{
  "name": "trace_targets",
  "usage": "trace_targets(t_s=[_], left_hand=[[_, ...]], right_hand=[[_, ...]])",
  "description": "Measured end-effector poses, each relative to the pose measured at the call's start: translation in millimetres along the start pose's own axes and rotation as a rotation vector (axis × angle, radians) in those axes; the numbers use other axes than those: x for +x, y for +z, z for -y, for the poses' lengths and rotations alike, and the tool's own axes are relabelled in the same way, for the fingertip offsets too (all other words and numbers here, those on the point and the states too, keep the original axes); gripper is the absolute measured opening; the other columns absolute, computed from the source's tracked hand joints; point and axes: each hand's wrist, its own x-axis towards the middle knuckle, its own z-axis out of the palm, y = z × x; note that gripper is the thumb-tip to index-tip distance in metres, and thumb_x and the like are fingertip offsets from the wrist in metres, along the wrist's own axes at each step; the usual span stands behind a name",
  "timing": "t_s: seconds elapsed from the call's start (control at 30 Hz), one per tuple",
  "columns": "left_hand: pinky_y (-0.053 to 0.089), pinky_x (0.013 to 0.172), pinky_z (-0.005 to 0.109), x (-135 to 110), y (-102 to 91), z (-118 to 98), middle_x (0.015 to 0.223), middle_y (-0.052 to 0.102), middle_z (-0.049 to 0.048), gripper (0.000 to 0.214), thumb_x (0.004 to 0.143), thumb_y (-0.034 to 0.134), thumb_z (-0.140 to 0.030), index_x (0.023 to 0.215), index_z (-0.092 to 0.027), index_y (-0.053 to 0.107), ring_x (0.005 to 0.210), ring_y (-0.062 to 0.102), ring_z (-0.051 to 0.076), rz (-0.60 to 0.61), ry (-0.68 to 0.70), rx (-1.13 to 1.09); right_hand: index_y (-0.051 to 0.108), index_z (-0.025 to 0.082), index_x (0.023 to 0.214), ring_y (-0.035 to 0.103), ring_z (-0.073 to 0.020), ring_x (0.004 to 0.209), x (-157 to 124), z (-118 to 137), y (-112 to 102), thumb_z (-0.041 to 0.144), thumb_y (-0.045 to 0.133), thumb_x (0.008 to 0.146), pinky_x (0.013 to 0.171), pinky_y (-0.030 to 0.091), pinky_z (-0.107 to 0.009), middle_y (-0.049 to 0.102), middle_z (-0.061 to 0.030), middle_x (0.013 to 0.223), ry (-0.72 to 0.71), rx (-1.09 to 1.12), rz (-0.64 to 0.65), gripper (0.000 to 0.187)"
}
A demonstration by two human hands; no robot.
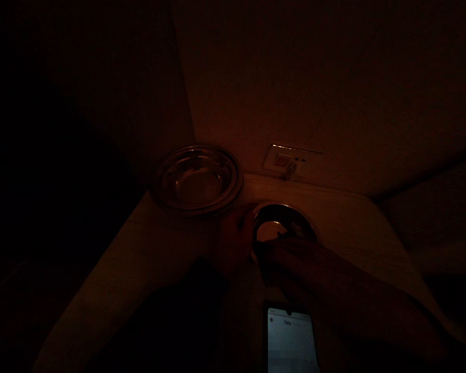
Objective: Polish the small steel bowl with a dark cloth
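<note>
The view is very dark. A small round metal bowl (301,220) stands on the wooden table, its inside catching some light. My left hand (235,235) is at the bowl's left rim, with its fingers curled in against it. Over the near side of the bowl lies my right hand (285,259), its fingers pointing left at or inside the rim. Those fingers are lost in shadow, so whether they hold anything is hidden. The bowl's contents cannot be made out.
A wider metal dish (198,186), seemingly stacked on another, stands at the back left of the table (345,217). Behind is a wall with a socket plate (281,160). A phone with a lit screen (291,342) lies nearest me, below my right hand.
</note>
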Motion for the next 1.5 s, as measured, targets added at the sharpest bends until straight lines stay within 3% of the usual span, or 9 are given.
trace_targets(t_s=[0.27,0.47,0.77,1.03,1.27,1.37,1.5], left_hand=[[0.049,0.082,0.027,0,-0.1,-6,0.102,0.071,0.0061,0.030,0.085,0.043,-0.023,0.102,-0.014,0.066,0.093,0.064,0.017,0.002,-0.029,-0.008],[0.049,0.082,0.027,1,0.3,-4,0.102,0.071,0.0065,0.030,0.085,0.044,-0.023,0.103,-0.014,0.066,0.094,0.064,0.017,-0.007,-0.026,-0.007],[0.048,0.084,0.028,0,-0.1,0,0.103,0.071,0.0062,0.029,0.084,0.047,-0.027,0.101,-0.016,0.067,0.095,0.064,0.019,-0.030,-0.032,0.043],[0.050,0.081,0.026,1,-1.4,-8,0.101,0.071,0.0055,0.028,0.084,0.045,-0.022,0.101,-0.014,0.066,0.092,0.065,0.017,-0.024,-0.037,0.043],[0.050,0.081,0.027,1,-1.6,-5,0.100,0.072,0.0056,0.028,0.084,0.046,-0.024,0.100,-0.014,0.067,0.092,0.065,0.017,-0.001,-0.042,0.056],[0.050,0.080,0.027,2,0.2,-4,0.098,0.072,0.0050,0.027,0.084,0.046,-0.024,0.098,-0.015,0.067,0.091,0.065,0.017,-0.024,-0.052,0.030],[0.050,0.081,0.028,4,0.7,-6,0.099,0.072,0.0063,0.027,0.083,0.046,-0.021,0.098,-0.013,0.067,0.090,0.065,0.017,-0.040,-0.049,0.022]], right_hand=[[0.057,0.020,0.098,0.059,-0.0193,0.081,4,4,6,0.025,0.040,0.092,0.072,0.045,-0.033,0.064,-0.0055,0.088,0.105,0.009,-0.020,0.019],[0.054,0.018,0.109,0.058,-0.0233,0.091,5,3,12,0.027,0.044,0.090,0.079,0.045,-0.038,0.063,-0.0099,0.099,0.098,-0.053,-0.022,0.023],[0.061,0.020,0.100,0.059,-0.0243,0.094,-7,1,-9,0.021,0.049,0.086,0.085,0.043,-0.043,0.065,-0.0074,0.099,0.054,-0.109,0.097,0.018],[0.053,0.017,0.111,0.055,-0.0239,0.099,4,5,15,0.023,0.039,0.091,0.084,0.043,-0.042,0.062,-0.0100,0.108,0.036,-0.096,0.017,0.025],[0.061,0.019,0.090,0.060,-0.0234,0.093,-9,4,1,0.017,0.046,0.086,0.083,0.043,-0.042,0.067,-0.0068,0.096,0.051,-0.205,0.048,0.015],[0.059,0.017,0.099,0.059,-0.0238,0.096,-6,5,0,0.017,0.046,0.087,0.085,0.042,-0.042,0.067,-0.0075,0.099,0.019,-0.180,0.087,0.018],[0.053,0.015,0.112,0.053,-0.0258,0.105,1,4,13,0.021,0.039,0.090,0.088,0.042,-0.044,0.060,-0.0120,0.115,-0.019,-0.155,0.030,0.026]])
